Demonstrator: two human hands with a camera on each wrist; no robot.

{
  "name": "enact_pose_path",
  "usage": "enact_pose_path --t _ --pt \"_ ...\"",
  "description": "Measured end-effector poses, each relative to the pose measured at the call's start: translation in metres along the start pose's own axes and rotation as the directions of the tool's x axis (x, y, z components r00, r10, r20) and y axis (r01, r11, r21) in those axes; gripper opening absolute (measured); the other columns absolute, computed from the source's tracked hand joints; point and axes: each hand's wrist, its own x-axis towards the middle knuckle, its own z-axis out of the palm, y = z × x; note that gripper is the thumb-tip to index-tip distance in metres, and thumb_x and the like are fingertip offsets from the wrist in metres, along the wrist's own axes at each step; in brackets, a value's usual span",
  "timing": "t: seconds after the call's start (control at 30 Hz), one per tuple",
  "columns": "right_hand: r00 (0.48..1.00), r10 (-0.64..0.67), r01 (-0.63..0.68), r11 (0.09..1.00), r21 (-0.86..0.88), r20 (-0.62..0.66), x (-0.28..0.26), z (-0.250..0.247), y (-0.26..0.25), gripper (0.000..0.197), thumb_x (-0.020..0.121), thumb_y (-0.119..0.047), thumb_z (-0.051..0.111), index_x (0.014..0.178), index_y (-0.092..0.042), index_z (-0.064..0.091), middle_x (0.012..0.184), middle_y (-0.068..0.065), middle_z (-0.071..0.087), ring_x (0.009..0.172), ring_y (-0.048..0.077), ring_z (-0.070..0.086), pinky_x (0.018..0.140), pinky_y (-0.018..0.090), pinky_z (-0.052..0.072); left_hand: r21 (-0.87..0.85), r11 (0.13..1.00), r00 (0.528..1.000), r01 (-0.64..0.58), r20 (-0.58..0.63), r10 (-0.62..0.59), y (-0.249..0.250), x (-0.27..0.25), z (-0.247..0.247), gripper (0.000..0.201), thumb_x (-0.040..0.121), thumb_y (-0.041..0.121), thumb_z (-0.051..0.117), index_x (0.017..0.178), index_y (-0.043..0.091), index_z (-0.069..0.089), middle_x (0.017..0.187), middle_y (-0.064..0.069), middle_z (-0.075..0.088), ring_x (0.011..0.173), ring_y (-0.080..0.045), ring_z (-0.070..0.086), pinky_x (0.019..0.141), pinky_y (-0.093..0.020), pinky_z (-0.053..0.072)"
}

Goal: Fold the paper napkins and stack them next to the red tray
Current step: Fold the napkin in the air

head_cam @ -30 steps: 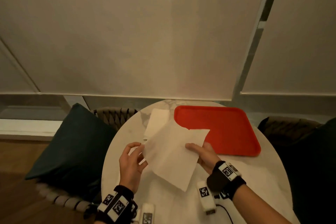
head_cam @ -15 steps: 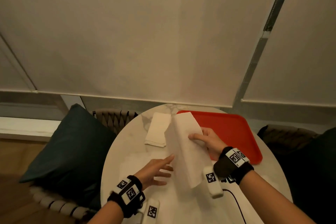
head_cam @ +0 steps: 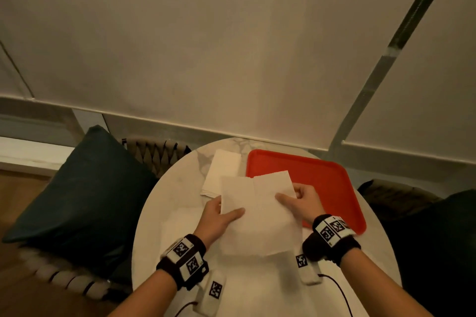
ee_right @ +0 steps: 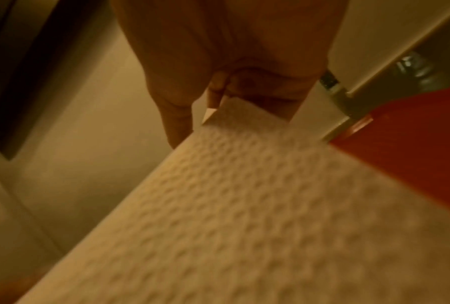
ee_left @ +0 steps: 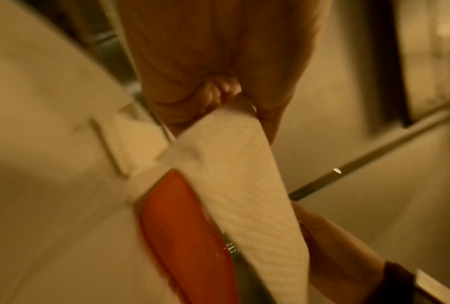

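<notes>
A white paper napkin (head_cam: 260,213) is held above the middle of the round bench (head_cam: 257,288), pinched at its left edge by the left hand (head_cam: 219,216) and at its right edge by the right hand (head_cam: 304,201). Behind it a stack of folded napkins (head_cam: 221,172) lies at the bench's far edge, just beside the red tray (head_cam: 324,180). More flat napkins (head_cam: 180,226) lie near the left edge.

Both forearms are bare. Each wrist wears a dark fabric band (head_cam: 183,258) with white square-pattern markers; a thin black cable (head_cam: 340,293) hangs below.
</notes>
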Motion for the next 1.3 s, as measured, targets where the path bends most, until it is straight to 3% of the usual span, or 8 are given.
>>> enact_pose_path --t 0.2,0.37,0.6,0.7,0.77,0.93,1.2,1.3 --pt "1.0 -0.006 0.009 0.995 -0.099 0.03 0.02 0.037 0.005 0.04 0.072 -0.016 0.082 0.109 -0.02 0.065 0.101 -0.004 0.072 0.09 0.011 0.07 0.081 0.034 0.058 0.266 0.96 0.988 -0.089 -0.102 0.119 -0.005 0.024 -0.023 0.041 0.085 0.019 0.072 0.123 0.019 0.055 0.116 0.002 0.066 0.107 -0.017 0.063 0.094 -0.035 0.051" --pt "0.995 -0.031 0.045 0.989 -0.144 0.095 0.031 0.077 0.004 0.02 0.08 -0.02 0.075 0.097 -0.026 0.069 0.091 -0.013 0.071 0.083 0.005 0.069 0.077 0.026 0.057 0.458 0.872 0.972 -0.171 -0.068 0.226 -0.009 0.03 -0.022 0.026 0.09 0.02 0.065 0.112 0.022 0.051 0.096 0.014 0.06 0.087 0.0 0.057 0.07 -0.001 0.04" --pt "0.996 0.072 -0.071 0.997 -0.015 0.044 0.055 0.125 -0.004 0.051 0.078 -0.061 0.066 0.082 -0.012 0.054 0.065 -0.005 0.055 0.054 0.005 0.053 0.048 0.022 0.044 0.527 0.808 0.959 -0.262 0.045 0.282 -0.014 0.048 -0.021 0.039 0.084 0.05 0.064 0.117 0.029 0.059 0.089 0.004 0.056 0.075 -0.004 0.049 0.07 -0.021 0.039" --pt "0.992 0.112 -0.115 0.993 0.039 0.06 0.075 0.132 -0.002 0.038 0.08 -0.027 0.072 0.108 -0.002 0.064 0.095 0.018 0.071 0.082 0.031 0.069 0.072 0.044 0.058 0.471 0.84 0.941 -0.269 -0.058 0.334 -0.021 0.061 -0.036 0.033 0.089 0.04 0.064 0.12 0.028 0.062 0.096 0.004 0.057 0.088 -0.01 0.051 0.078 -0.017 0.041" --pt "0.987 0.149 -0.154 0.984 0.09 0.059 0.09 0.132 -0.006 0.026 0.087 -0.005 0.063 0.112 -0.003 0.063 0.105 0.016 0.07 0.088 0.025 0.068 0.076 0.036 0.058 0.436 0.878 0.923 -0.198 -0.219 0.317 -0.03 0.079 -0.053 0.032 0.094 0.03 0.06 0.125 0.026 0.058 0.105 0.002 0.056 0.099 -0.015 0.051 0.086 -0.021 0.042" --pt "0.984 0.169 -0.177 0.971 0.163 0.059 0.138 0.139 -0.019 0.033 0.091 -0.002 0.059 0.123 -0.005 0.055 0.113 0.016 0.067 0.091 0.023 0.067 0.076 0.03 0.056 0.378 0.916 0.978 -0.132 -0.103 0.183 -0.034 0.121 -0.075 0.045 0.1 0.029 0.049 0.14 0.036 0.03 0.086 -0.003 0.064 0.08 -0.014 0.063 0.075 -0.033 0.053" --pt "0.984 0.15 -0.147 0.988 0.041 -0.092 0.201 0.158 -0.006 0.069 0.082 0.007 0.064 0.134 -0.019 0.028 0.089 -0.005 0.056 0.074 0.005 0.057 0.06 0.018 0.048 0.51 0.846 0.957 -0.155 -0.137 0.258 -0.031 0.182 -0.088 0.03 0.093 0.006 0.054 0.119 0.022 0.05 0.065 0.005 0.044 0.055 -0.005 0.043 0.06 -0.028 0.042" --pt "0.987 0.121 -0.128 0.99 -0.064 -0.109 0.215 0.167 0.006 0.07 0.076 0.006 0.066 0.126 -0.031 0.035 0.093 0.005 0.063 0.08 0.019 0.064 0.063 0.031 0.056 0.62 0.769 0.964 -0.152 -0.08 0.255 -0.043 0.195 -0.089 0.027 0.095 0.007 0.052 0.118 0.022 0.054 0.069 0.01 0.04 0.062 -0.006 0.041 0.065 -0.025 0.041"
